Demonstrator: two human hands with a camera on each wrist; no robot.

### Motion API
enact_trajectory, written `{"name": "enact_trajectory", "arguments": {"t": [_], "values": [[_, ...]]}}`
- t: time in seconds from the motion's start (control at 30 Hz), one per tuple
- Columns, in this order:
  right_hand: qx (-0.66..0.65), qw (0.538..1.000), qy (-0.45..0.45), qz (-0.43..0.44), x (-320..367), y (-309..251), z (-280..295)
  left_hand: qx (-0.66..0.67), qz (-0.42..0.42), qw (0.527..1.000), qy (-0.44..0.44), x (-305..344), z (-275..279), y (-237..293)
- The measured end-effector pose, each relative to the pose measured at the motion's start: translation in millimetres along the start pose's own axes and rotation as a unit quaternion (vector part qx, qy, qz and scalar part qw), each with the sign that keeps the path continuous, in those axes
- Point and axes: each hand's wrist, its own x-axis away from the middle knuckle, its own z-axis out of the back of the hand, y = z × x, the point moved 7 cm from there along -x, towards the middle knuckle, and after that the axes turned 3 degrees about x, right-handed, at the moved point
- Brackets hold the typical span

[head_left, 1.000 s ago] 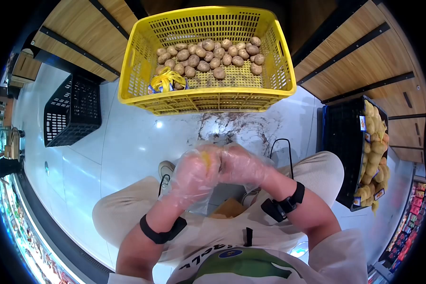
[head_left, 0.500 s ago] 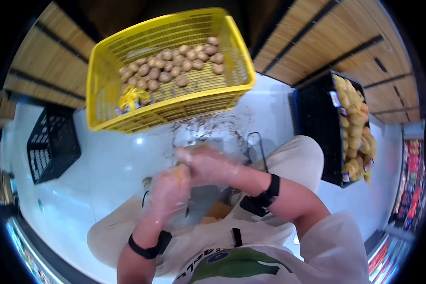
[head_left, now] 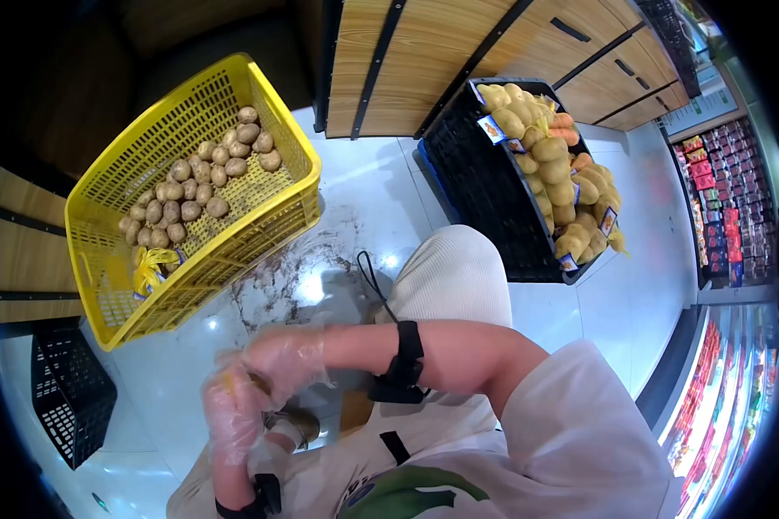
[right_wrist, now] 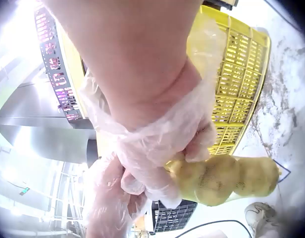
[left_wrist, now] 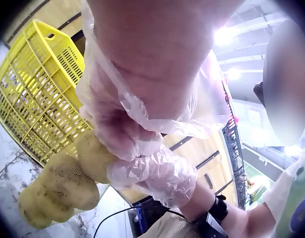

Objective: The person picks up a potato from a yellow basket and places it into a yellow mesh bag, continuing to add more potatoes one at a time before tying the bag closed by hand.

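Both hands wear clear plastic gloves and meet at the top of a yellow net bag of potatoes (left_wrist: 68,186), which hangs below them. In the head view the left hand (head_left: 234,411) is lower, and the right hand (head_left: 284,359) lies against it, hiding most of the bag. Curled fingers of the left hand (left_wrist: 125,124) grip the bag's neck in the left wrist view. The right wrist view has the right hand (right_wrist: 157,158) pinching the same end, with the potatoes (right_wrist: 222,178) packed in a row inside the net.
A yellow crate (head_left: 225,268) with loose potatoes (head_left: 189,190) and yellow nets (head_left: 150,270) stands front left. A black crate (head_left: 476,208) of bagged potatoes (head_left: 554,160) and carrots stands to the right. Another black crate (head_left: 71,394) is at far left. Dirt marks the floor between.
The head view has turned right, so the yellow crate sits further left and the bagged potatoes nearer the middle. The joined hands appear further left and lower, still together.
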Motion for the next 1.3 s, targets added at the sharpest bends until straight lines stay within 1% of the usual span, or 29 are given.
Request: {"name": "enact_trajectory", "arguments": {"t": [0.03, 0.07, 0.1, 0.17, 0.2, 0.3, 0.33, 0.37, 0.4, 0.47, 0.5, 0.57, 0.6, 0.67, 0.7, 0.73, 0.77, 0.8, 0.87, 0.93, 1.0, 1.03, 1.13, 1.2, 1.23, 1.3], "values": [[-0.019, 1.000, -0.013, -0.020, 0.6, 3.6, -2.8, 0.000, -0.002, 1.000, -0.003, 0.1, -0.6, 1.8], [-0.038, 0.998, -0.025, -0.040, 2.5, 8.0, -5.0, 0.012, 0.036, 0.999, -0.004, 0.5, -1.6, -2.2], [-0.038, 0.998, -0.021, -0.043, 5.5, 3.4, 0.0, 0.024, 0.074, 0.997, -0.006, 1.4, -3.4, -6.8], [-0.064, 0.994, -0.014, -0.086, 11.2, -2.3, 7.9, 0.040, 0.079, 0.996, -0.002, 3.7, -4.6, -10.9], [-0.064, 0.994, -0.010, -0.088, 11.0, 0.2, 7.7, 0.057, 0.085, 0.995, 0.006, 3.2, -4.5, -12.1], [-0.058, 0.995, -0.002, -0.085, 10.2, 2.3, 10.0, 0.022, 0.079, 0.996, -0.018, -0.1, -6.4, -5.5], [-0.034, 0.996, -0.031, -0.072, 11.7, -3.2, 12.1, 0.022, 0.075, 0.997, -0.021, -1.8, -7.1, -5.8], [-0.011, 0.996, -0.062, -0.058, 13.7, -7.2, 12.0, 0.012, 0.051, 0.998, -0.031, -2.1, -7.8, -5.0], [-0.010, 0.996, -0.059, -0.061, 14.9, -7.0, 12.6, 0.002, 0.027, 0.999, -0.041, -1.9, -9.0, -2.7], [-0.006, 0.998, -0.018, -0.063, 13.2, -7.3, 16.2, 0.000, 0.019, 0.999, -0.041, -2.8, -10.0, -0.3], [-0.006, 0.998, -0.014, -0.065, 12.0, -4.6, 14.9, -0.001, 0.014, 0.999, -0.038, -3.1, -9.7, 0.9], [0.018, 0.999, 0.038, -0.032, 9.9, -1.7, 17.8, -0.010, 0.005, 0.999, -0.036, -1.9, -9.6, -2.8], [0.018, 0.998, 0.041, -0.033, 9.4, -2.5, 18.0, -0.018, -0.001, 0.999, -0.031, -1.4, -8.8, -5.7], [0.148, 0.974, 0.170, -0.036, 12.1, -7.6, 35.1, -0.022, -0.003, 1.000, -0.022, 0.0, -6.2, -15.7], [0.148, 0.973, 0.172, -0.036, 11.8, -7.6, 34.4, -0.024, -0.003, 1.000, -0.011, -1.0, -4.1, -15.0], [0.167, 0.962, 0.216, -0.026, 14.2, -10.2, 39.3, -0.025, -0.004, 1.000, -0.012, -2.5, -3.6, -13.5], [0.186, 0.948, 0.259, -0.016, 17.3, -12.7, 43.8, 0.012, -0.029, 1.000, 0.003, -4.4, 0.1, -8.1], [0.186, 0.947, 0.260, -0.016, 18.2, -14.1, 45.3, 0.048, -0.053, 0.997, 0.017, -5.7, 3.7, -1.9], [0.187, 0.949, 0.248, -0.061, 18.8, -10.9, 48.2, 0.047, -0.054, 0.997, 0.031, -7.1, 8.3, 1.3], [0.181, 0.951, 0.241, -0.067, 21.1, -14.5, 52.3, 0.046, -0.056, 0.996, 0.045, -8.2, 11.7, 2.8], [0.174, 0.954, 0.233, -0.070, 20.0, -15.4, 52.4, 0.045, 0.002, 0.997, 0.061, -8.2, 15.5, -3.5], [0.174, 0.955, 0.228, -0.077, 18.7, -14.1, 52.1, 0.044, 0.002, 0.997, 0.063, -9.2, 15.6, -1.5], [0.189, 0.951, 0.226, -0.091, 12.5, -3.9, 44.6, 0.025, -0.017, 0.997, 0.069, -12.9, 14.4, 5.0], [0.202, 0.947, 0.228, -0.098, 10.1, -1.6, 40.8, 0.001, -0.077, 0.994, 0.075, -14.3, 14.4, 6.6], [0.207, 0.943, 0.239, -0.100, 11.8, -3.7, 41.4, 0.000, -0.076, 0.994, 0.077, -14.7, 15.6, 4.0], [0.211, 0.940, 0.250, -0.102, 13.0, -7.5, 42.8, -0.053, -0.058, 0.994, 0.069, -15.1, 15.9, -1.5]]}}
